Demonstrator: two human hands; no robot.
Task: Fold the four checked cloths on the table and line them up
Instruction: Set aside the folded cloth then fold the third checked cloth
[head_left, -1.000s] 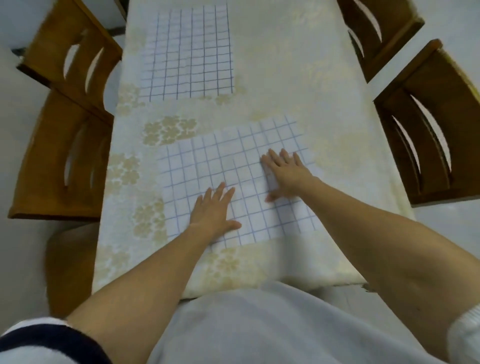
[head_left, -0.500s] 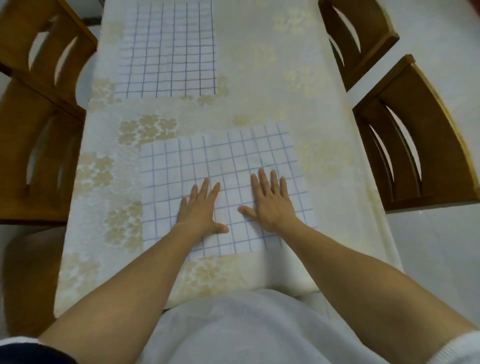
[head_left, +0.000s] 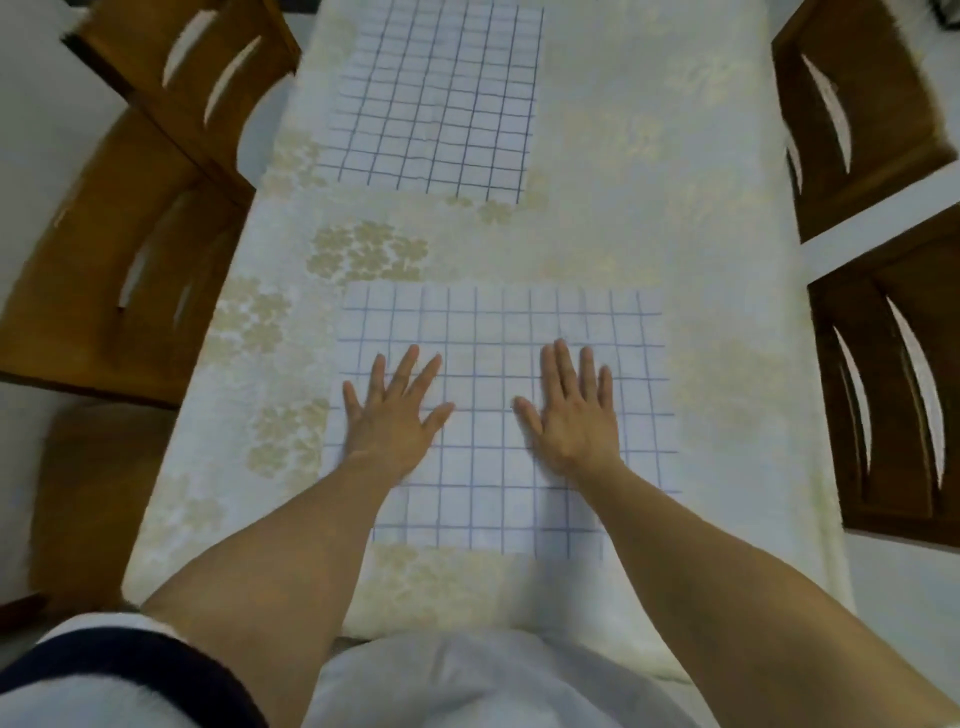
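Observation:
A white cloth with a blue check (head_left: 498, 332) lies flat on the near part of the table, squared to the table edge. My left hand (head_left: 392, 413) lies palm down on its left half with fingers spread. My right hand (head_left: 571, 410) presses flat on its right half, fingers straight and close together. A second checked cloth (head_left: 436, 98) lies flat farther back, left of the table's middle. Only these two cloths are in view.
The table wears a cream tablecloth with pale gold flower prints (head_left: 649, 208). Two wooden chairs (head_left: 130, 260) stand along the left side and two more wooden chairs (head_left: 893, 389) along the right. Bare tablecloth stretches to the right of the far cloth.
Both hands have slid apart over the near cloth, the left toward its left half and the right toward its right half. The cloth now lies square to the table edge.

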